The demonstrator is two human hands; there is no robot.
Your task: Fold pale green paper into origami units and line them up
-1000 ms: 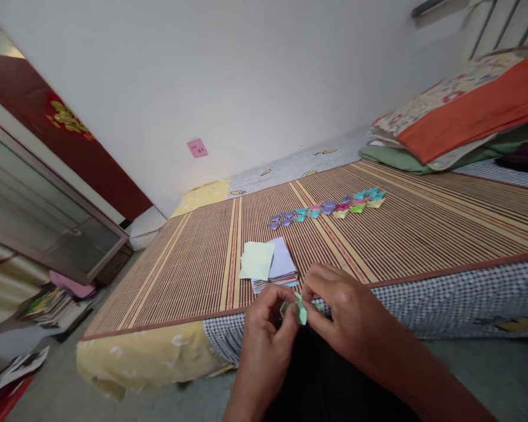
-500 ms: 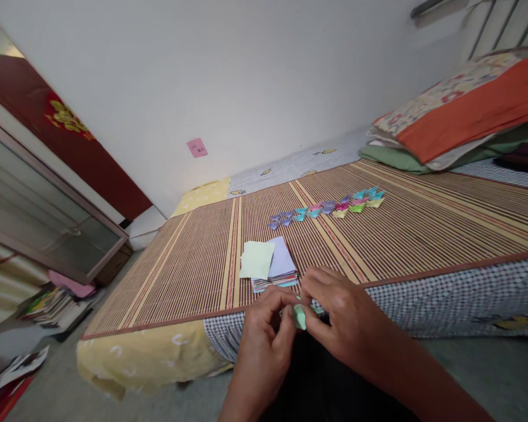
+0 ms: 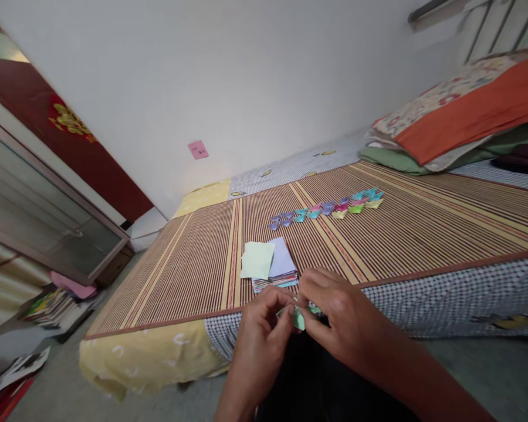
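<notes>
Between my fingers is a small piece of folded green paper (image 3: 298,319), partly hidden by the hands. My left hand (image 3: 266,328) pinches its left side with thumb and forefinger. My right hand (image 3: 330,302) grips its right side, thumb and fingers closed on it. Both hands are just off the front edge of the bed, above my dark-clothed lap. Just beyond them lies a stack of coloured paper squares (image 3: 285,261), with a loose pale green sheet (image 3: 257,260) on top to the left. Farther back, several small folded paper boats (image 3: 328,208) stand in two rows.
A striped mat (image 3: 193,264) covers the bed. Pillows and folded bedding (image 3: 462,123) are piled at the right by the wall. A pink note (image 3: 198,149) sticks to the wall. At the left are a glass-panelled cabinet door (image 3: 48,199) and a pile of books (image 3: 55,308).
The fingers have shifted slightly on the green paper, and a bit more of it shows at the right hand. The view has tilted a little; the stack and the boats have not moved.
</notes>
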